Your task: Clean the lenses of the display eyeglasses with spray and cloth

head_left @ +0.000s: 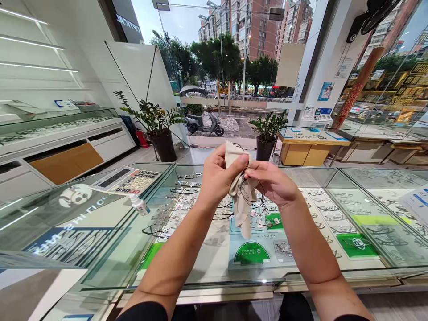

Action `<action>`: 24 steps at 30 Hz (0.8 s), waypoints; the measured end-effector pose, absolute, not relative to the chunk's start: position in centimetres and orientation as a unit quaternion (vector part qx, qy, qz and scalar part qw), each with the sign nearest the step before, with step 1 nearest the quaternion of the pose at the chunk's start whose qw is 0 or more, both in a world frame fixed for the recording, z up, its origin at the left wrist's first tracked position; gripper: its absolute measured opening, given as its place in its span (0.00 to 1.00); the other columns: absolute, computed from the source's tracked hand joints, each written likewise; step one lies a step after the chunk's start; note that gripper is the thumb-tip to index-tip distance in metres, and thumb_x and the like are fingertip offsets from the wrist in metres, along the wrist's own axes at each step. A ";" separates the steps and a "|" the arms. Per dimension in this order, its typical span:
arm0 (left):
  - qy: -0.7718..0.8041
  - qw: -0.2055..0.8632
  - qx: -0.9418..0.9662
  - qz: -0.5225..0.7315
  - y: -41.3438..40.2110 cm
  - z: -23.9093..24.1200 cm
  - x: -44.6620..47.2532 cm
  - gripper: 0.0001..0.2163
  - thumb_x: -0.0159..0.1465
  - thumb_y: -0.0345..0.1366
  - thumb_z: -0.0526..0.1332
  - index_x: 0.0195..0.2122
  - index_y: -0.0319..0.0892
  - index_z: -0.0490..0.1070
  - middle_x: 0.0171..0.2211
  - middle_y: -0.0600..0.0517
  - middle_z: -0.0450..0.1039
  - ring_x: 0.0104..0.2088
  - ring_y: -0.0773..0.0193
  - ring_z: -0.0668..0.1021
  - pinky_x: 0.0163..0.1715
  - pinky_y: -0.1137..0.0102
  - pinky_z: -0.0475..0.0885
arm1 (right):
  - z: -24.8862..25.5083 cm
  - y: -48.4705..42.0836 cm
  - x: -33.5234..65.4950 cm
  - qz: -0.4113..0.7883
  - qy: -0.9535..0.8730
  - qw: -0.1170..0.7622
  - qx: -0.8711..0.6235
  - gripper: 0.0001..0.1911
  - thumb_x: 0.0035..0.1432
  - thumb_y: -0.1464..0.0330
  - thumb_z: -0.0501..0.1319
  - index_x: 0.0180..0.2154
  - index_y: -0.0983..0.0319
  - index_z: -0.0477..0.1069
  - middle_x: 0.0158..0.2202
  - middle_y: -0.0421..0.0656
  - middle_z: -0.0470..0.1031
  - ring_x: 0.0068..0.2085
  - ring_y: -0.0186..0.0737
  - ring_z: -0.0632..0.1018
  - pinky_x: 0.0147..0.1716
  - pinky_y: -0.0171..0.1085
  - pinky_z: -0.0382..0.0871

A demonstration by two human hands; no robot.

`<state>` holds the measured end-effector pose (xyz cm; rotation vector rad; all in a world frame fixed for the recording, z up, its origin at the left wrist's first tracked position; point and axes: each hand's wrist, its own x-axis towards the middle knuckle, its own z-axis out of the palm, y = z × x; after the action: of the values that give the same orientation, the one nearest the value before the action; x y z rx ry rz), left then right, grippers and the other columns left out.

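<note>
In the head view, my left hand (219, 171) pinches a beige cleaning cloth (241, 205) with dark lettering, its thumb pressed on the folded fabric. The cloth's zigzag-cut end hangs down above the glass counter. My right hand (272, 180) meets the left one at the cloth, fingers closed around a pair of thin dark-framed eyeglasses (261, 194). Part of the glasses lies wrapped in the cloth; one thin dark piece curves below my right fingers. How much of the frame the cloth covers is hidden.
Below my hands, a glass display counter (200, 276) holds rows of eyeglasses and green cards. A large calculator (129, 179) and a small white bottle (139, 205) stand on its left side. A paper sheet (417, 203) lies at the right. Potted plants (166, 145) stand beyond.
</note>
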<state>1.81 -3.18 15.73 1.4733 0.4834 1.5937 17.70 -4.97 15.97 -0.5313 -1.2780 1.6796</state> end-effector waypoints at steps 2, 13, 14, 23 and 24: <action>0.211 0.423 0.579 0.664 -3.2 15.5 2.1 0.18 0.60 0.50 0.76 0.35 0.40 0.76 0.26 0.55 0.73 0.23 0.72 0.70 0.23 0.77 0.66 | 15.9 -5.0 17.3 0.682 -0.525 0.464 -0.212 0.16 0.48 0.60 0.80 0.32 0.64 0.80 0.30 0.40 0.79 0.29 0.32 0.77 0.30 0.30 0.71; 0.166 0.522 0.605 0.578 -2.0 16.2 0.3 0.17 0.64 0.51 0.72 0.37 0.39 0.79 0.31 0.49 0.80 0.31 0.63 0.80 0.33 0.70 0.76 | 16.2 -4.3 18.2 0.628 -0.533 0.505 -0.258 0.15 0.49 0.61 0.78 0.30 0.63 0.79 0.28 0.38 0.76 0.28 0.29 0.72 0.26 0.30 0.63; 0.163 0.530 0.610 0.566 -2.0 16.3 0.1 0.17 0.63 0.50 0.73 0.38 0.39 0.79 0.31 0.49 0.80 0.31 0.63 0.80 0.34 0.70 0.77 | 16.3 -4.2 18.4 0.625 -0.532 0.508 -0.260 0.15 0.49 0.61 0.78 0.29 0.63 0.78 0.28 0.38 0.76 0.27 0.29 0.71 0.25 0.30 0.62; 0.169 0.527 0.598 0.580 -1.6 16.0 0.5 0.21 0.50 0.39 0.82 0.43 0.40 0.80 0.34 0.51 0.81 0.30 0.67 0.79 0.32 0.75 0.75 | 15.8 -3.9 17.8 0.633 -0.526 0.510 -0.249 0.17 0.47 0.59 0.79 0.30 0.63 0.79 0.28 0.38 0.76 0.28 0.30 0.72 0.27 0.31 0.63; 0.172 0.517 0.592 0.594 -1.6 15.9 0.7 0.20 0.52 0.41 0.82 0.42 0.40 0.80 0.33 0.51 0.81 0.29 0.68 0.79 0.31 0.75 0.75 | 15.7 -3.9 17.6 0.636 -0.528 0.505 -0.247 0.17 0.47 0.59 0.79 0.31 0.63 0.79 0.28 0.39 0.76 0.29 0.31 0.72 0.28 0.31 0.64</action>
<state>0.75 -1.58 15.86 1.4207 0.4126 1.4264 17.63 -3.90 15.71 -0.5966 -1.2749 1.5338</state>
